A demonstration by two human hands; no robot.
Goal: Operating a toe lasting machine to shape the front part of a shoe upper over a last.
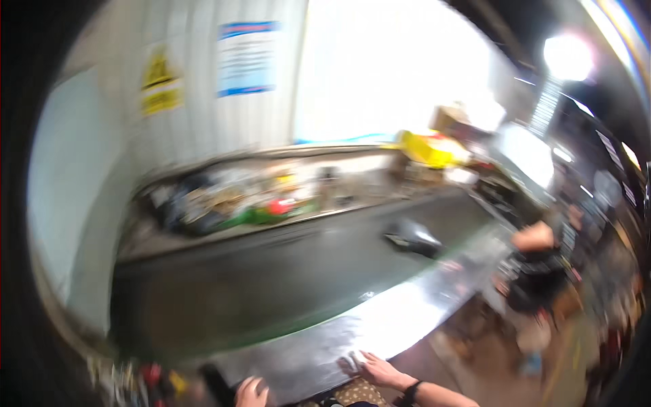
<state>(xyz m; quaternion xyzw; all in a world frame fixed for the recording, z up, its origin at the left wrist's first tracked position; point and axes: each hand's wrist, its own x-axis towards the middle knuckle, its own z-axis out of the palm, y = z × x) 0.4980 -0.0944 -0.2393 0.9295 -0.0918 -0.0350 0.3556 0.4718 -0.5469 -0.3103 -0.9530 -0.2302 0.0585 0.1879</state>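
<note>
My right hand [380, 370] rests on the shiny metal ledge [407, 308] along the near side of a dark conveyor belt [258, 292]. Its fingers are stretched out and hold nothing; a dark band circles the wrist. At the lower edge, my left hand [251, 393] lies at the ledge's near rim, its fingers apart and nothing visible in them. Just left of it is a black elongated object [215, 383], too blurred to name. On the belt, toward the right, lies a dark, glossy lump [412, 237], perhaps a plastic bag or container.
Mixed litter [230, 200] fills a strip behind the belt, with a yellow item [434, 149] at its far right. Another person [542, 264] stands at the belt's right end. Colourful clutter [152, 376] sits at the lower left. A pale panel [81, 190] bounds the left side.
</note>
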